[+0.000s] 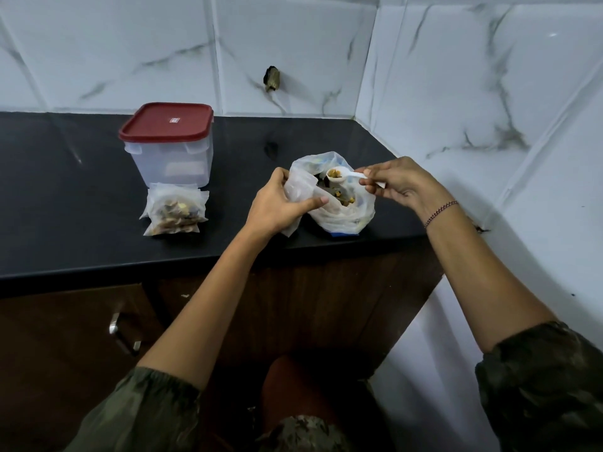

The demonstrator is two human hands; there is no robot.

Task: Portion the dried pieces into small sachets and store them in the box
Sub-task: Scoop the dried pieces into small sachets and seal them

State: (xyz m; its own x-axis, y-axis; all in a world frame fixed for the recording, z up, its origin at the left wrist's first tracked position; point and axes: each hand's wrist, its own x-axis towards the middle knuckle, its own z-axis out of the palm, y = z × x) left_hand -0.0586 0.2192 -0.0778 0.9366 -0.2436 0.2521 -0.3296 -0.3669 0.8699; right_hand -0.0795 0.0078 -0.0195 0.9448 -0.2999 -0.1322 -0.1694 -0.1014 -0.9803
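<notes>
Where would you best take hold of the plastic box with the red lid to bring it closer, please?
Probably grip the box by its two clear side walls, just under the red lid, coming from above and in front. It stands upright with the lid shut; the filled sachets against its front block a low approach.

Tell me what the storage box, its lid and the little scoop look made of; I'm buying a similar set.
The square translucent storage box looks like frosted plastic, since a label shows dimly through its wall. Its dark red lid seems opaque moulded plastic with a soft sheen. The small white spoon, held in the right hand, appears thin plastic, probably disposable.
</notes>
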